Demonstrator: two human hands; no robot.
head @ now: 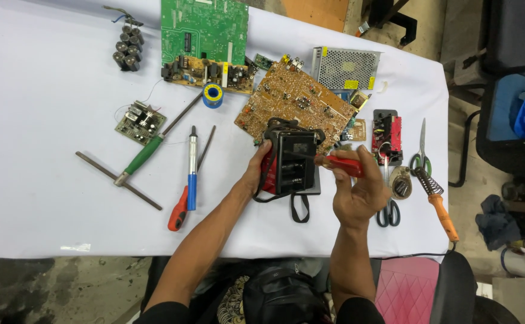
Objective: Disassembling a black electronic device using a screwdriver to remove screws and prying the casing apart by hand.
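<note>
My left hand [256,171] grips the left side of a black box-shaped device [292,161] with a red side and a black strap hanging below it. My right hand [358,189] holds a red-handled screwdriver [341,164] whose tip points left at the device's upper right edge. The device is held just above a white-covered table [46,120], in front of a large brown circuit board [295,99].
A green circuit board [204,27], a metal mesh power supply [345,67], a blue solder reel [212,95], a capacitor cluster [128,47], a small board [140,122], several screwdrivers [191,177], scissors [421,157] and a soldering iron [439,204] lie around.
</note>
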